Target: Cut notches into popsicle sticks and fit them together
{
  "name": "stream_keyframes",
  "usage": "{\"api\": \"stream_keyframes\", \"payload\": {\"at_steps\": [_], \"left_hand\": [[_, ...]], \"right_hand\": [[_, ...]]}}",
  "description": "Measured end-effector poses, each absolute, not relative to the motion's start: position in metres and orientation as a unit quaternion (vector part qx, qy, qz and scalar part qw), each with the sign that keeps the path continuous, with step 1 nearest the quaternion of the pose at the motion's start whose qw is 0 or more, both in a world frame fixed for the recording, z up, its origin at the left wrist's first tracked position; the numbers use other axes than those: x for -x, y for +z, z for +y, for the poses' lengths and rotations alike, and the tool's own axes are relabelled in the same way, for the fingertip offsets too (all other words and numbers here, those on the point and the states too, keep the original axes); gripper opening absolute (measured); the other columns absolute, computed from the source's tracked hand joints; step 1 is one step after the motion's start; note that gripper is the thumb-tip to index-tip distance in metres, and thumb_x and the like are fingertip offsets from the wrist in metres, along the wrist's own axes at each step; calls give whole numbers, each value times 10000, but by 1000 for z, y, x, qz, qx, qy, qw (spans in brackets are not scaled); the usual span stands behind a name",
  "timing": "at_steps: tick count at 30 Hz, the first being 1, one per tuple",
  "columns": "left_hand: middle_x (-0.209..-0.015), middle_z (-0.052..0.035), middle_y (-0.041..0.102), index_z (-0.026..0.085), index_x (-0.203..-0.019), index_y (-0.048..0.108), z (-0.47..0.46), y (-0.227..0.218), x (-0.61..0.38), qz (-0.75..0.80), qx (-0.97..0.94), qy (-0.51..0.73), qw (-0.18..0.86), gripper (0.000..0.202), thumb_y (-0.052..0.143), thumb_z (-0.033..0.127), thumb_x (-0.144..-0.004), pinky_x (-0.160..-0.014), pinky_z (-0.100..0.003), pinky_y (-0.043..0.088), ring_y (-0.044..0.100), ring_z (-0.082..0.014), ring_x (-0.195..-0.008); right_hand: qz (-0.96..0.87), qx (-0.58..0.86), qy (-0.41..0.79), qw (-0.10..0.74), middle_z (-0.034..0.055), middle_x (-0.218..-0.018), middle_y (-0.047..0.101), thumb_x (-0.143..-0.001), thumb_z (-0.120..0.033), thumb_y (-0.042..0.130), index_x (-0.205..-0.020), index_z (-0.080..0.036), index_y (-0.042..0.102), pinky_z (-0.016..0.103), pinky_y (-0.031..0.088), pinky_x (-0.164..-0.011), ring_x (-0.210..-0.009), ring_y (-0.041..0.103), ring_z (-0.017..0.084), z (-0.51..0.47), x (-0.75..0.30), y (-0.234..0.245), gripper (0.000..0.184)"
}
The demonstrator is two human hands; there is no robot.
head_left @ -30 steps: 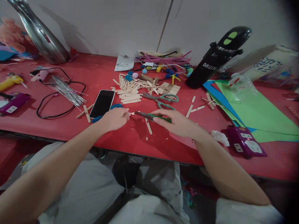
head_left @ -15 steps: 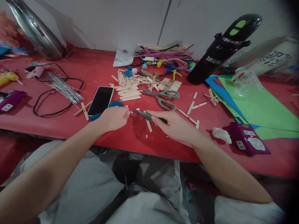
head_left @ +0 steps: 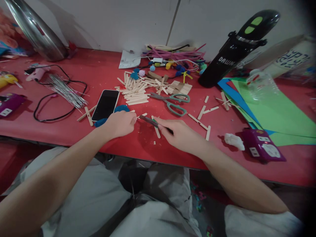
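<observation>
My left hand [head_left: 120, 123] is closed in a pinch on a short wooden stick piece [head_left: 142, 115] lying on the red table [head_left: 103, 72]. My right hand [head_left: 182, 135] grips a green-handled craft knife [head_left: 149, 120], its blade pointing left at that stick piece. A longer wooden stick [head_left: 156, 130] lies just under the knife. A black phone [head_left: 106, 105] rests on a blue thing right behind my left hand.
A pile of wooden sticks [head_left: 137, 90] and green scissors [head_left: 172, 102] lie beyond my hands. At the right are a black bottle [head_left: 234, 49], green and blue paper sheets [head_left: 274, 112] and a purple socket block [head_left: 261, 149]. Silver wires [head_left: 65, 92] and a black cable [head_left: 49, 98] lie left.
My right hand has slid left with the knife, bringing the blade up to the stick piece pinched by my left hand. The view has shifted slightly.
</observation>
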State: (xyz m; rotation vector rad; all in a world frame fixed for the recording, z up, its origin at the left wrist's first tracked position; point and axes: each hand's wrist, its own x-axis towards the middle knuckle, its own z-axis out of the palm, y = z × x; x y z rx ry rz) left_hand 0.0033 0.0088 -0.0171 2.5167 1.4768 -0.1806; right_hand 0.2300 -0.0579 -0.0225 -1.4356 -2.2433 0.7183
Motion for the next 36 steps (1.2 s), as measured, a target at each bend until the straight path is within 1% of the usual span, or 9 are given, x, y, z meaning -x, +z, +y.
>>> {"api": "stream_keyframes", "payload": {"at_steps": [6, 10, 16, 19, 22, 25, 29, 34, 36], "left_hand": [[-889, -106, 721, 197, -895, 637, 9, -20, -2, 493, -862, -50, 108, 349, 312, 314, -945, -643, -328, 405, 669, -262, -836], [-929, -119, 724, 187, -935, 642, 9, -20, -2, 491, -863, -47, 106, 361, 303, 311, -949, -662, -336, 411, 670, -279, -866], [-876, -116, 708, 187, -911, 630, 10, -19, -1, 488, -863, -45, 121, 371, 291, 331, -948, -653, -342, 391, 660, -276, -825], [-827, -95, 693, 197, -893, 617, 12, -20, 2, 491, -859, -43, 137, 366, 287, 346, -949, -637, -330, 378, 653, -256, -798], [-828, -82, 689, 203, -907, 605, 13, -20, 5, 491, -857, -39, 151, 354, 288, 354, -950, -637, -321, 376, 649, -241, -803], [-844, -83, 693, 202, -919, 597, 13, -20, 5, 490, -857, -37, 155, 353, 285, 364, -955, -641, -323, 373, 654, -249, -826], [-885, -81, 711, 198, -960, 598, 8, -22, 3, 483, -865, -31, 132, 346, 285, 346, -963, -644, -325, 375, 673, -254, -849], [-882, -84, 712, 183, -908, 594, 3, -24, -3, 468, -878, -28, 98, 333, 298, 327, -959, -623, -329, 361, 683, -250, -816], [-853, -83, 704, 185, -879, 588, 1, -26, -6, 463, -881, -21, 95, 335, 301, 338, -956, -609, -330, 352, 679, -255, -809]], "right_hand": [[-800, 508, 250, 199, 81, -960, 760, -964, -215, 414, -1394, -153, 548, 256, 513, -742, -811, 711, 181, -58, -232, -31, 454], [-810, 498, 248, 188, 81, -915, 747, -956, -204, 418, -1386, -124, 545, 276, 504, -771, -798, 688, 184, -58, -232, -34, 456], [-786, 489, 327, 191, 40, -864, 700, -995, -273, 383, -1207, -183, 631, 287, 492, -769, -755, 647, 165, -55, -239, -21, 338], [-745, 499, 415, 156, 8, -821, 638, -980, -281, 411, -1323, -214, 467, 270, 507, -655, -678, 616, 151, -51, -249, -13, 353], [-700, 517, 466, 163, -2, -843, 636, -930, -216, 461, -1191, -237, 445, 262, 518, -669, -733, 639, 148, -47, -255, -9, 262], [-674, 552, 457, 179, -30, -700, 614, -963, -321, 461, -1049, -236, 459, 258, 494, -604, -634, 627, 147, -41, -250, -9, 122], [-723, 526, 417, 165, -14, -596, 590, -987, -408, 427, -739, -222, 447, 246, 435, -532, -541, 586, 129, -34, -237, -11, 311], [-731, 508, 424, 167, -27, -643, 679, -949, -251, 458, -835, -222, 500, 233, 375, -490, -503, 561, 113, -31, -225, -14, 125], [-739, 509, 399, 188, -18, -661, 680, -950, -247, 454, -803, -214, 506, 239, 374, -525, -542, 559, 115, -33, -222, -15, 159]]}}
